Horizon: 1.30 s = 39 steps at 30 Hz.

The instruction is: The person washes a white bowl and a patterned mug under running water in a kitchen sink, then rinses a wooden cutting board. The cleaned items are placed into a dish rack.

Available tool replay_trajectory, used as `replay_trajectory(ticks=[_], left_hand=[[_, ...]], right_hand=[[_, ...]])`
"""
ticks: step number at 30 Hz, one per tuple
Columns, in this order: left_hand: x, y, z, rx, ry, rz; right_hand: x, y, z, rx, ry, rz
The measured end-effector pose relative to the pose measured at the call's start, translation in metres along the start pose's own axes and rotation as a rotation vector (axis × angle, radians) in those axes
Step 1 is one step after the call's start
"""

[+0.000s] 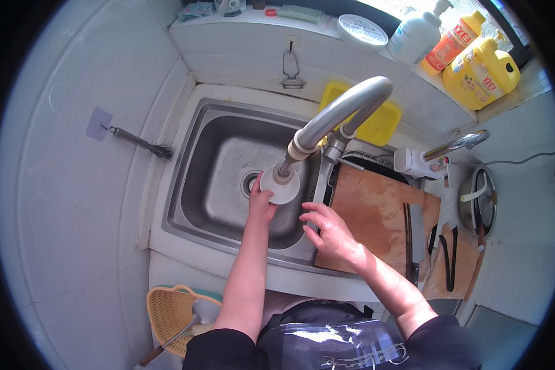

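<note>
My left hand grips a small white bowl by its side, thumb against the rim. The bowl is held over the stainless steel sink basin, right beneath the spout of the curved metal faucet. Whether water runs into it cannot be made out. Part of the drain shows just left of the bowl. My right hand hovers over the sink's right edge with its fingers spread and nothing in them. It is close to the wooden cutting board.
A cleaver and black-handled tongs lie on the boards at right. Behind the faucet stands a yellow plastic basket. Detergent bottles line the sill. A wire brush hangs on the left wall; a yellow basket sits below.
</note>
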<state>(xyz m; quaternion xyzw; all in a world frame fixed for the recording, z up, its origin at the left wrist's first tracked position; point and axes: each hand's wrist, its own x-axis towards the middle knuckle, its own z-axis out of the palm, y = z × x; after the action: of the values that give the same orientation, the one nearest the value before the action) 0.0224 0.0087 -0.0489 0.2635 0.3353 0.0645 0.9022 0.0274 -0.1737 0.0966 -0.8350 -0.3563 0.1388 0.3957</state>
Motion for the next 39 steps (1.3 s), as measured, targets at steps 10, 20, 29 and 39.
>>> replay_trajectory(ticks=[10, 20, 29, 39], left_hand=[[0.017, -0.02, 0.022, -0.239, 0.153, -0.15], [0.013, -0.03, 0.015, -0.308, 0.07, -0.129], [0.006, -0.024, 0.001, -0.239, 0.12, -0.117], [-0.001, -0.031, -0.011, -0.069, 0.354, -0.322]], right_hand=[[-0.021, -0.023, -0.021, 0.035, 0.0, 0.023], [-0.029, -0.03, -0.023, 0.035, -0.049, 0.038], [-0.03, -0.038, -0.019, -0.003, -0.065, -0.013], [-0.033, -0.048, -0.014, -0.002, -0.114, 0.077]])
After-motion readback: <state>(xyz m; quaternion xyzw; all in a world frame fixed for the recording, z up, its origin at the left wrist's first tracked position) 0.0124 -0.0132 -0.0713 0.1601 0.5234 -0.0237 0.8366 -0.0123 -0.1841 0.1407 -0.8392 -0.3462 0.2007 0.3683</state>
